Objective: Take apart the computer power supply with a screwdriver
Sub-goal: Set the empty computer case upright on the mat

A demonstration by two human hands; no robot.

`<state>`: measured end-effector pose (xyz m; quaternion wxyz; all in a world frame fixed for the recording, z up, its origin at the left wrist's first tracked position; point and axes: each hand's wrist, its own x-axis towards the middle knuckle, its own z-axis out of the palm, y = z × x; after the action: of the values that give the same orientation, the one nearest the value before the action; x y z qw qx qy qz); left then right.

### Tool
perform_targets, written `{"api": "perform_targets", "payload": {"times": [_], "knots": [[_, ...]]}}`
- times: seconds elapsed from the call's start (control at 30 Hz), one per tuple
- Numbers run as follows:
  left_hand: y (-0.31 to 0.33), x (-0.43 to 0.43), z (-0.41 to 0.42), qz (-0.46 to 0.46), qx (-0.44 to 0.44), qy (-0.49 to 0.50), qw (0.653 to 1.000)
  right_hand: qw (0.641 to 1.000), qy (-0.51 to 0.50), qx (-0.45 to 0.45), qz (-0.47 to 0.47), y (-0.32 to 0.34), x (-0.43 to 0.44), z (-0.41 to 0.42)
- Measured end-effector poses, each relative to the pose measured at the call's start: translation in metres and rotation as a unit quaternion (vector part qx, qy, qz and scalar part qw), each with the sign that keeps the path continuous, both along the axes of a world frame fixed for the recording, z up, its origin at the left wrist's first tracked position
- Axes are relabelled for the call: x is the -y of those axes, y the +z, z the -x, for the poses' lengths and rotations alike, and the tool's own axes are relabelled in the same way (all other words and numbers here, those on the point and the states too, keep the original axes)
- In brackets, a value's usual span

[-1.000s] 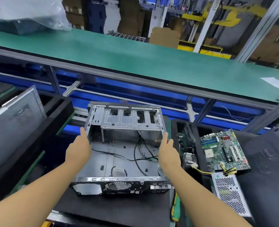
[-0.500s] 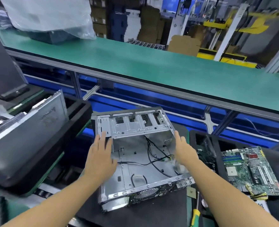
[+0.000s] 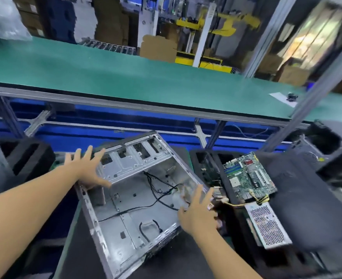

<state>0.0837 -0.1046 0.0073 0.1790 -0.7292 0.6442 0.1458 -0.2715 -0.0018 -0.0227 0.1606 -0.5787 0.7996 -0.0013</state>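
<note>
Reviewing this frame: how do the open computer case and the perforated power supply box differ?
The computer case is far larger than the power supply. The case is open-topped, showing loose black cables inside; the power supply is a closed box with perforated mesh. The left hand and right hand are at the case's edges, while the power supply lies untouched beside the motherboard. Both are bare silver-grey metal.

The case lies askew in the middle of the desk, with cables inside it. The left hand rests on its far left corner and the right hand on its right wall. To the right, a motherboard lies on a tray, with the power supply just before it. A foam block sits left of the case. A conveyor runs behind everything.
</note>
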Motion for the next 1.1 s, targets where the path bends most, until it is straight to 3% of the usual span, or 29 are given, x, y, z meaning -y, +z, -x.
{"api": "perform_targets", "payload": {"times": [0.17,0.3,0.6,0.8,0.83,0.93,0.97,1.03,1.1], "knots": [[-0.007,-0.001,-0.006,0.032,-0.019,-0.027,0.999,0.998,-0.018,0.05,-0.026,-0.004,0.003,-0.024],[0.005,-0.008,-0.002,-0.003,-0.008,-0.018,1.0,0.997,-0.029,0.071,-0.006,-0.005,0.008,-0.025],[0.006,-0.056,0.018,-0.047,0.094,0.094,0.99,0.991,0.117,0.018,-0.056,0.016,0.099,-0.014],[0.0,-0.079,0.032,-0.081,0.129,0.147,0.977,0.995,0.082,-0.047,0.037,0.017,0.131,-0.024],[0.0,-0.082,0.034,-0.077,0.125,0.145,0.978,0.995,0.074,-0.058,0.021,0.015,0.127,-0.023],[0.003,-0.088,0.036,-0.059,0.101,0.145,0.982,0.975,0.131,-0.115,-0.141,0.01,0.12,-0.016],[0.005,-0.087,0.033,-0.053,0.089,0.146,0.984,0.968,0.145,-0.099,-0.182,0.014,0.115,-0.018],[0.01,-0.083,0.025,-0.04,0.063,0.146,0.986,0.986,0.079,-0.013,-0.146,0.013,0.105,-0.024],[0.013,-0.08,0.018,-0.039,0.046,0.137,0.989,0.94,0.215,-0.154,-0.214,0.004,0.095,-0.021]]}}
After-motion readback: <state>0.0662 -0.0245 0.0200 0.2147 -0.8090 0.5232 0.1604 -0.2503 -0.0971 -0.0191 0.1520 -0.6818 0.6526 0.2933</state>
